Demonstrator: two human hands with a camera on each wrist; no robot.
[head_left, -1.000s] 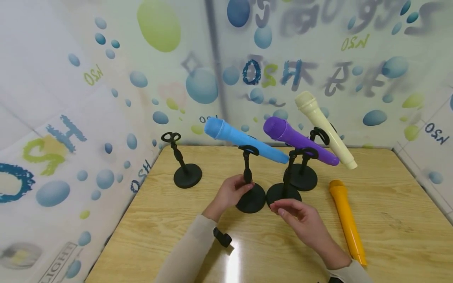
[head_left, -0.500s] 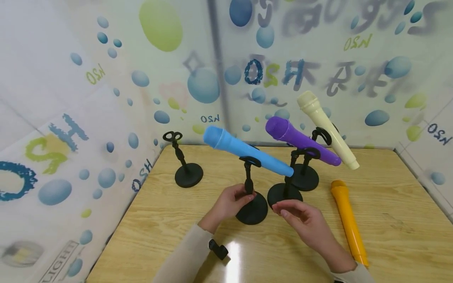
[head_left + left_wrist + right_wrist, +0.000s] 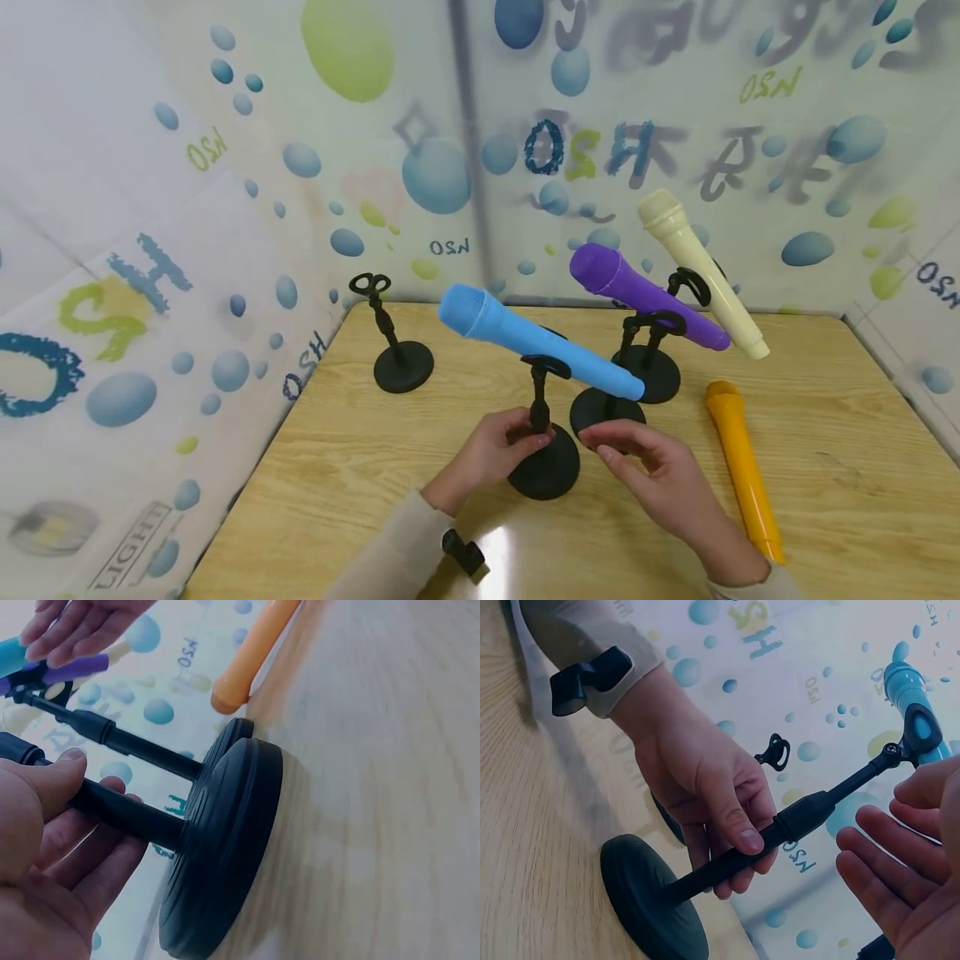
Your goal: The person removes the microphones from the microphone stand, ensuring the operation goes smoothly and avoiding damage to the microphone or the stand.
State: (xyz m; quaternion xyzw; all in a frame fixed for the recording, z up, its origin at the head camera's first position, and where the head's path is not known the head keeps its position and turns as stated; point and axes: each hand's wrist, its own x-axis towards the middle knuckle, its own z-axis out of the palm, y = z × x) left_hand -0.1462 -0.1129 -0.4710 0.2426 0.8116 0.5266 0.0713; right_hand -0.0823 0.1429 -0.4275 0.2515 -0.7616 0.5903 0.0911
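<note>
My left hand (image 3: pixel 491 450) grips the pole of a black desktop microphone stand (image 3: pixel 546 473), thumb on one side and fingers round the other in the left wrist view. A blue microphone (image 3: pixel 540 340) lies tilted in that stand's clip, head up to the left. To the right, my right hand (image 3: pixel 663 475) hovers with loosely bent fingers and holds nothing. It is close to the base of a second stand (image 3: pixel 596 412), which bears a purple microphone (image 3: pixel 648 296). In the right wrist view, the blue microphone (image 3: pixel 911 690) passes partly behind my right fingers (image 3: pixel 889 877).
A cream microphone (image 3: pixel 701 262) rests on a stand (image 3: pixel 660 379) behind the purple one. An orange microphone (image 3: pixel 742 471) lies on the wooden table (image 3: pixel 337 492) at the right. At the back left stands another stand (image 3: pixel 403 367) with a bare clip. Patterned walls enclose the table.
My left hand has drawn the stand with the blue microphone nearer and slightly right, away from the second stand's base. My right hand has stayed almost where it was.
</note>
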